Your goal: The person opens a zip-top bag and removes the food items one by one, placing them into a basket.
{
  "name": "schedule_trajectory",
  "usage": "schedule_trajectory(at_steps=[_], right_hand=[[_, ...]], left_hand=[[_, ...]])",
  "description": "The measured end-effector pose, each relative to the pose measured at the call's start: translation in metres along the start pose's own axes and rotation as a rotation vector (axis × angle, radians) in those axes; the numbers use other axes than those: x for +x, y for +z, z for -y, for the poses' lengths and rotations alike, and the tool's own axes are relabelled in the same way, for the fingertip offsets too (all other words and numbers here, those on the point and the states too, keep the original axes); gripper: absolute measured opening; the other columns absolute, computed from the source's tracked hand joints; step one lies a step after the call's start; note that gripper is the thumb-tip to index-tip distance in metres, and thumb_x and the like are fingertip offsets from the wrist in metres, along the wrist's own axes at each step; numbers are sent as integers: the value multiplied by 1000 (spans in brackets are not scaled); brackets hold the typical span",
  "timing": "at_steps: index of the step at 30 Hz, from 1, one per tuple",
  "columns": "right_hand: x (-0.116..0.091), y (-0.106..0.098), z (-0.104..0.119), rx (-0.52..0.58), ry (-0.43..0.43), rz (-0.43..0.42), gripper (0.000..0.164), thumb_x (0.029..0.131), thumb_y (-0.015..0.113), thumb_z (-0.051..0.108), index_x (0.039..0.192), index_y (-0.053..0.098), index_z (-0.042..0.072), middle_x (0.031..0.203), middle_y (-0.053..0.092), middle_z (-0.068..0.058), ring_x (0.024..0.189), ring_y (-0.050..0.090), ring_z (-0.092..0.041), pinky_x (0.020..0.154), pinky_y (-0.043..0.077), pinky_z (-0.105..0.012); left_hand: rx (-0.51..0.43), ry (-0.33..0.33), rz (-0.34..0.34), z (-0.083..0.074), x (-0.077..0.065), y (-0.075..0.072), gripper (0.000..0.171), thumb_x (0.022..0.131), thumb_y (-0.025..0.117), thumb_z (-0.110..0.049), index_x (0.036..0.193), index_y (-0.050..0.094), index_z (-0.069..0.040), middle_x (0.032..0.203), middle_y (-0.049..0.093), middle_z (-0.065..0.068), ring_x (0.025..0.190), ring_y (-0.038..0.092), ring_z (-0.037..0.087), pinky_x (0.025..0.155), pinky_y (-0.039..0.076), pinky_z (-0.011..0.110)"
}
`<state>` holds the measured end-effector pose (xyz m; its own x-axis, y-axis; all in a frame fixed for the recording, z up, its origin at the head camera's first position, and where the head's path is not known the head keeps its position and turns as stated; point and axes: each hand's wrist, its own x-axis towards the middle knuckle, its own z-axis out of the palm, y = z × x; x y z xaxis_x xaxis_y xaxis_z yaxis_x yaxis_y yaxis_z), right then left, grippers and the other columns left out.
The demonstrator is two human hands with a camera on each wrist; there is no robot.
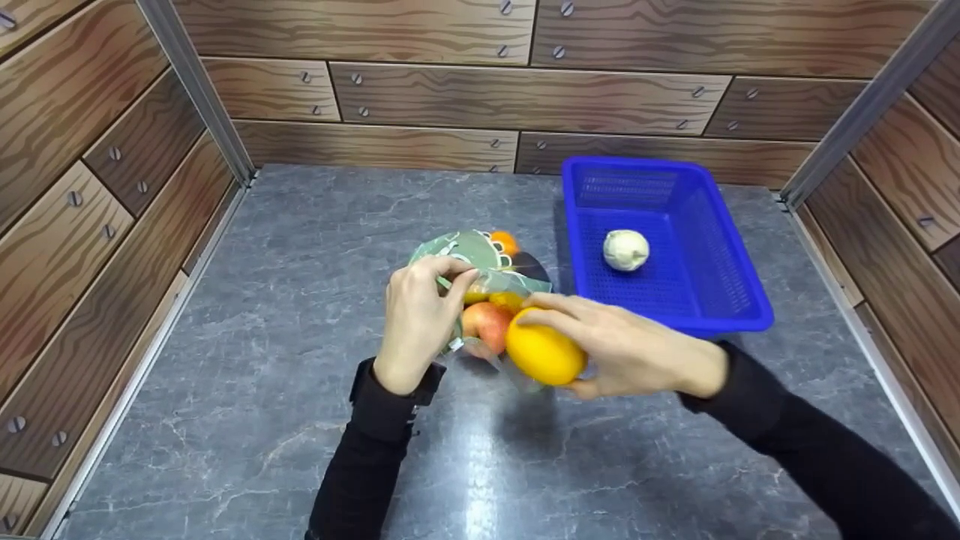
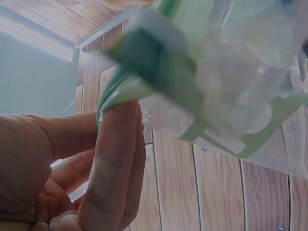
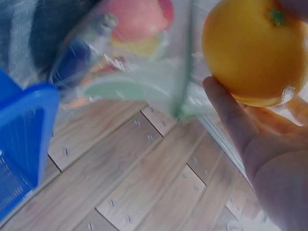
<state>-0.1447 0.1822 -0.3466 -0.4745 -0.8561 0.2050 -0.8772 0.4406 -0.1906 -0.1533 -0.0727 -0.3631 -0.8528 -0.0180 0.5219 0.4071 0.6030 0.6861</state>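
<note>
My left hand (image 1: 424, 319) pinches the edge of a clear plastic bag (image 1: 476, 251) with green print, between thumb and fingers. In the left wrist view the bag's green rim (image 2: 127, 94) is caught at the fingertips. My right hand (image 1: 637, 352) grips an orange (image 1: 546, 352), held beside the bag's opening; its green stem mark shows in the right wrist view. Within the bag lie a red-yellow fruit (image 1: 487, 324) like an apple, yellow pieces partly hidden, and a dark item (image 1: 531, 268). A small orange-coloured item (image 1: 504, 242) shows at the bag's far side.
A blue plastic basket (image 1: 731, 255) stands to the right of the bag. Inside it sits a pale round item (image 1: 626, 250) like a garlic bulb. The grey marbled tabletop (image 1: 262, 375) is bounded by wood-patterned walls (image 1: 420, 90) at the back and sides.
</note>
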Motion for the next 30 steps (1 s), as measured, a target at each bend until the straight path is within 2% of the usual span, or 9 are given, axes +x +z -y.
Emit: schedule_trajectory(at_steps=[3,6,11,15,23,26,30], right_hand=[[-10,-17,-2,35,23,-21,91,62,88,25,142,44,17,144,49,-10,125,56,-29,98,52,-47],[-17,-33,-16,65,63,-55,91,59,88,19,140,46,15,141,51,-7,125,55,-28,99,51,-48],[-28,-51,-55,52,162,-112,89,55,90,13,134,49,8,135,54,-10,123,56,-31,100,50,-51],[-36,-59,-92,37,277,-106,88,54,90,11,132,50,5,132,56,-17,120,56,-37,99,47,-58],[-46,-56,-170,12,543,-7,84,60,87,10,134,48,1,135,51,-26,121,50,-45,95,43,-66],[-48,-50,-198,-24,600,18,82,61,85,11,133,47,-1,132,51,-30,117,50,-49,92,43,-68],[-53,-37,-227,-71,651,59,79,62,84,14,130,48,-3,120,56,-32,106,54,-48,86,46,-65]], left_hand=[[5,-4,-6,0,0,0,9,88,73,-24,86,77,-16,83,74,-2,62,62,8,59,49,21],[6,-3,-8,0,0,0,10,87,73,-24,86,77,-15,83,74,-1,62,62,8,59,50,21],[15,-3,-7,-1,0,0,11,87,73,-24,87,77,-14,83,74,0,61,62,9,59,50,22],[20,0,-8,-2,0,0,10,87,73,-23,87,77,-14,82,74,0,62,62,10,59,49,22],[17,-2,-12,-1,1,-1,5,86,75,-19,86,77,-14,82,75,-1,63,63,9,58,49,22],[21,-7,-12,-1,1,-1,7,86,74,-21,86,77,-14,83,75,-1,62,63,9,58,49,23],[20,-9,-8,-1,1,-1,8,86,74,-23,86,77,-15,82,75,-1,62,63,11,58,49,23]])
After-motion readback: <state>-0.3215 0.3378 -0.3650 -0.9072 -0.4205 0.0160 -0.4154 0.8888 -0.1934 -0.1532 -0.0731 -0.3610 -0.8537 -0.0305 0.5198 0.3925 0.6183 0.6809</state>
